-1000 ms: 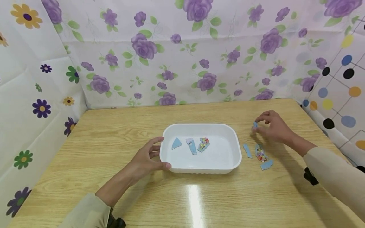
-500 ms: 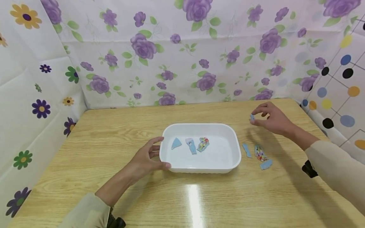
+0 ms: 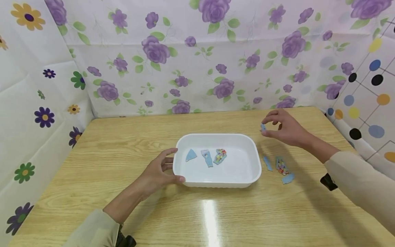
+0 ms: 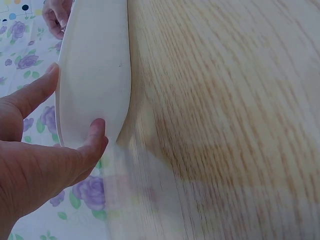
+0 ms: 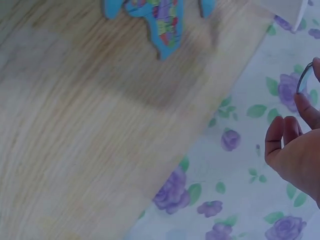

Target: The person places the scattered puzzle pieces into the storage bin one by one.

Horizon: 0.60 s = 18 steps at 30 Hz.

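Note:
My left hand (image 3: 158, 171) holds the left end of a white plastic tray (image 3: 240, 166), thumb at the front corner and fingers along the side. Inside the tray lie a blue triangular puzzle piece (image 3: 191, 155), a long blue one (image 3: 207, 159) and a multicoloured map piece (image 3: 220, 156). Raised beyond the tray's right end, my right hand (image 3: 285, 128) pinches a small blue puzzle piece (image 3: 263, 127) between thumb and fingertips. In the right wrist view that thin piece (image 5: 303, 77) appears edge-on, and the other fingers are curled.
Right of the tray, a narrow blue piece (image 3: 267, 163), a colourful map piece (image 3: 281, 166) and another blue piece (image 3: 288, 178) lie on the wooden table (image 3: 129, 137). Flowered cloth (image 3: 191, 75) hangs behind the table; a dotted cloth (image 3: 367, 99) borders its right side.
My right hand has lifted the small blue puzzle piece from near the table and carried it left toward the tray. My left hand and the tray have stayed put.

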Each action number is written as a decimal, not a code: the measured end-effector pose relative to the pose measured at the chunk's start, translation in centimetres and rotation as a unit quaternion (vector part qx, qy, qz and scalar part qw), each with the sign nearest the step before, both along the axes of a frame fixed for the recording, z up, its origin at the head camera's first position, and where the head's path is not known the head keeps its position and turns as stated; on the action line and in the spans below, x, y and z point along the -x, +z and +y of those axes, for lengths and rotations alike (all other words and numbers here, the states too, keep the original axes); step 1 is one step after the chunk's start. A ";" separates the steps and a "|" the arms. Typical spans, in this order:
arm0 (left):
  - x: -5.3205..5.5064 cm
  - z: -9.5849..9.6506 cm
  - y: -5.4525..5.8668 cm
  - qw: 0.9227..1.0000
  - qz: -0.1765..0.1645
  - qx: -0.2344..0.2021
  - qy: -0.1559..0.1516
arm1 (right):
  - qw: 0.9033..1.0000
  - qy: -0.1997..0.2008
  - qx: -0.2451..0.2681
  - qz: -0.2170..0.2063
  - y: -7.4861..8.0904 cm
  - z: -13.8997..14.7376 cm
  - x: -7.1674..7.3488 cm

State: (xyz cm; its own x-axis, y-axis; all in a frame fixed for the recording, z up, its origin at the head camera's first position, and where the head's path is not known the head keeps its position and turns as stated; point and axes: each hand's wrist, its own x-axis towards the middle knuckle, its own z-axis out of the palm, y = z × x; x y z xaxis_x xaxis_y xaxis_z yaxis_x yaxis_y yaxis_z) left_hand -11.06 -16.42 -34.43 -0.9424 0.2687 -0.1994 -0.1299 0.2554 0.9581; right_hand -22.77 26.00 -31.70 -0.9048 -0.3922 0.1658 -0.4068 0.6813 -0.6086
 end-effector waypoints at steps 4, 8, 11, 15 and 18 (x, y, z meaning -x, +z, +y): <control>0.0 0.0 0.0 1.000 0.001 0.001 0.001 | 1.000 0.017 0.007 -0.012 0.8 -1.2 -0.2; -0.1 0.0 0.0 1.000 0.002 0.003 0.003 | 0.999 0.051 0.004 -0.010 1.1 -2.7 -0.3; -0.1 0.0 0.0 1.000 0.003 0.005 0.001 | 0.997 0.079 -0.004 -0.003 1.1 -3.9 -0.5; -0.1 0.0 0.0 1.000 0.003 0.004 0.001 | 0.995 0.103 -0.010 -0.006 0.8 -5.3 -1.0; -0.1 0.0 0.1 1.000 0.003 0.003 0.000 | 0.994 0.111 -0.017 -0.012 0.4 -6.1 -1.4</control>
State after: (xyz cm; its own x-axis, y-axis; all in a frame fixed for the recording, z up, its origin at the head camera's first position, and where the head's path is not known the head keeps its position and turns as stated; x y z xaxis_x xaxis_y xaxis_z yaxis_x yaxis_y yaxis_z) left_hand -10.97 -16.44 -34.34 -0.9437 0.2670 -0.1951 -0.1240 0.2614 0.9572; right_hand -21.37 19.89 -31.29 -0.7984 -0.5882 0.1290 -0.5356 0.5957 -0.5986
